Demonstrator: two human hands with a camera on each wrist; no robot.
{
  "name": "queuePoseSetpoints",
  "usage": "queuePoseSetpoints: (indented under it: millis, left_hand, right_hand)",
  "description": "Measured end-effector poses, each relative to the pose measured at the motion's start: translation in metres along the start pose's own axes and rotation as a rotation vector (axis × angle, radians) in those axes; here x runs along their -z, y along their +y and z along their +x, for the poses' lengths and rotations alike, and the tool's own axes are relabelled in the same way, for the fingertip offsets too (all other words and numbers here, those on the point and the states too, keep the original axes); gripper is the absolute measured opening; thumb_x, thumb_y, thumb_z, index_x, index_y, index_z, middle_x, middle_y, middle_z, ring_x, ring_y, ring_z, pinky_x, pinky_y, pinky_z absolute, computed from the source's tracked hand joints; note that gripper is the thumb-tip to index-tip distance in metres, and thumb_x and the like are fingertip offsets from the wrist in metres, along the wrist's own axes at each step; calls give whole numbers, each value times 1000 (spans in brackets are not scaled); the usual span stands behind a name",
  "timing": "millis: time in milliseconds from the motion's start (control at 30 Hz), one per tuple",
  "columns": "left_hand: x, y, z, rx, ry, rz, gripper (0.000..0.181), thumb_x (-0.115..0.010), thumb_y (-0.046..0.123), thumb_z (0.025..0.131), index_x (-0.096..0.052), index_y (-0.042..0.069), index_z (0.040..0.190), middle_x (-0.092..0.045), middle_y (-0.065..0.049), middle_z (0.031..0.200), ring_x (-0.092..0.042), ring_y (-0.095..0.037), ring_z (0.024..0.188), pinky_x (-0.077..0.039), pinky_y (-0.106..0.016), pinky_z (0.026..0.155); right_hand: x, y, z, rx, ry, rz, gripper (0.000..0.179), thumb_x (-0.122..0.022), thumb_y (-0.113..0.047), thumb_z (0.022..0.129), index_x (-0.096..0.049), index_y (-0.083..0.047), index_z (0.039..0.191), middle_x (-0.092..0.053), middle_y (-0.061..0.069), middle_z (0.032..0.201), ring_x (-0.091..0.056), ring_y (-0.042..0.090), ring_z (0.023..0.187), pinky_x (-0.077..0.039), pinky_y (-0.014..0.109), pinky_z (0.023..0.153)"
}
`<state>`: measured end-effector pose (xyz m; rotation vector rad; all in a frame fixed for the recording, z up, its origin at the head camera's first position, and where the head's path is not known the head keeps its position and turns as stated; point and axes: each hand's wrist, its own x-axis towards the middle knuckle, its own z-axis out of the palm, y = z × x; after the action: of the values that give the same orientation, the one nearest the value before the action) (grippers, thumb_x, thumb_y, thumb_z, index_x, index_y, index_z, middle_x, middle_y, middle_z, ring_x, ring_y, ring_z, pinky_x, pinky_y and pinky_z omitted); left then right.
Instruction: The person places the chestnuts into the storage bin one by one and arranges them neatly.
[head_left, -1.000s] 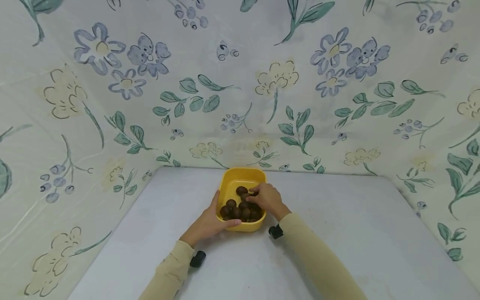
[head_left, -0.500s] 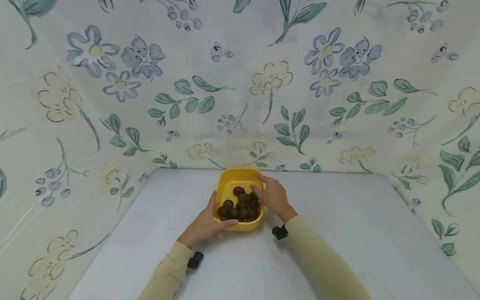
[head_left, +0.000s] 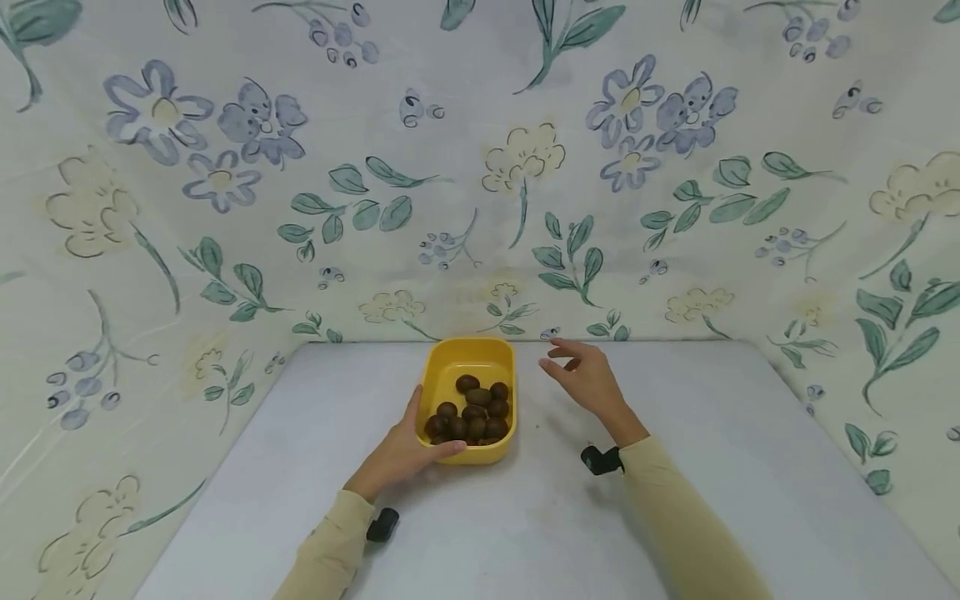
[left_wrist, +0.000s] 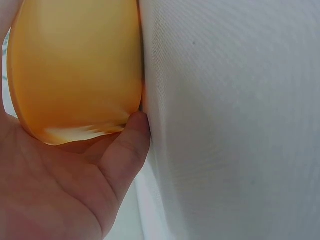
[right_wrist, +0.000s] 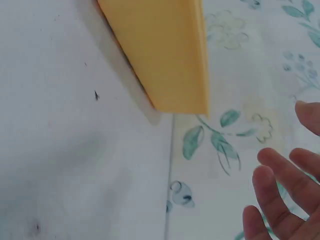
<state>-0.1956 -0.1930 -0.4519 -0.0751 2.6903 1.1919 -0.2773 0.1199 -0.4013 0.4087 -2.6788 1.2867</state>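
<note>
A yellow plastic tub [head_left: 468,352] with rounded corners stands at the far middle of the table. Inside it several brown, round to egg-shaped things [head_left: 478,397] are gathered mostly toward the near end; their kind is unclear. My left hand [head_left: 401,446] holds the tub at its near left corner, thumb along the front wall and fingers at the left side. The left wrist view shows the palm and a digit against the tub's wall [left_wrist: 75,65]. My right hand [head_left: 588,379] is in the air right of the tub, fingers loosely bent and holding nothing.
The white table [head_left: 675,467] carries the tub near its back edge. Flower-patterned sheeting [head_left: 480,167] rises behind the table and along both sides. A small black wrist camera [head_left: 602,460] sits at the right cuff and another black camera [head_left: 383,526] at the left.
My right hand has come out of the tub, passed its right rim and moved away to the right, carrying nothing. The left hand keeps its hold. The whole head view shifts slightly leftward.
</note>
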Motion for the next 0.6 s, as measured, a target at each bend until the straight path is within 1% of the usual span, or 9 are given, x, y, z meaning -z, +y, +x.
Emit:
queuePoseSetpoints:
  millis: [167, 267, 433, 600]
  left_hand:
    - [5, -2, 1, -8, 8, 24, 137, -78, 72, 77, 9, 17, 167, -20, -23, 172, -31, -47, 155, -32, -68, 121]
    - [10, -4, 3, -15, 0, 21, 137, -79, 70, 77, 10, 17, 167, -16, -21, 173, -27, -46, 157, -30, -67, 123]
    - [15, -8, 3, -47, -20, -17, 137, -82, 64, 78, 10, 14, 167, -8, -18, 175, -18, -43, 160, -23, -65, 126]
    - [14, -10, 6, -68, -33, -40, 138, -85, 60, 77, 8, 10, 166, -5, -20, 175, -13, -43, 161, -20, -64, 127]
  right_hand:
    - [18, 7, -9, 13, 22, 18, 53, -71, -35, 98, -61, -9, 144, -75, 13, 125, -68, 28, 103, -58, 41, 85]
    - [25, 10, -14, 9, 33, 20, 53, -70, -37, 99, -61, -10, 144, -75, 13, 127, -68, 29, 105, -56, 44, 90]
    - [29, 14, -24, -24, 46, 37, 56, -71, -39, 98, -60, -10, 145, -73, 13, 129, -66, 30, 108, -54, 47, 95]
    - [30, 19, -36, -58, 64, 51, 55, -71, -38, 99, -60, -10, 145, -73, 13, 130, -65, 31, 112, -51, 53, 102]
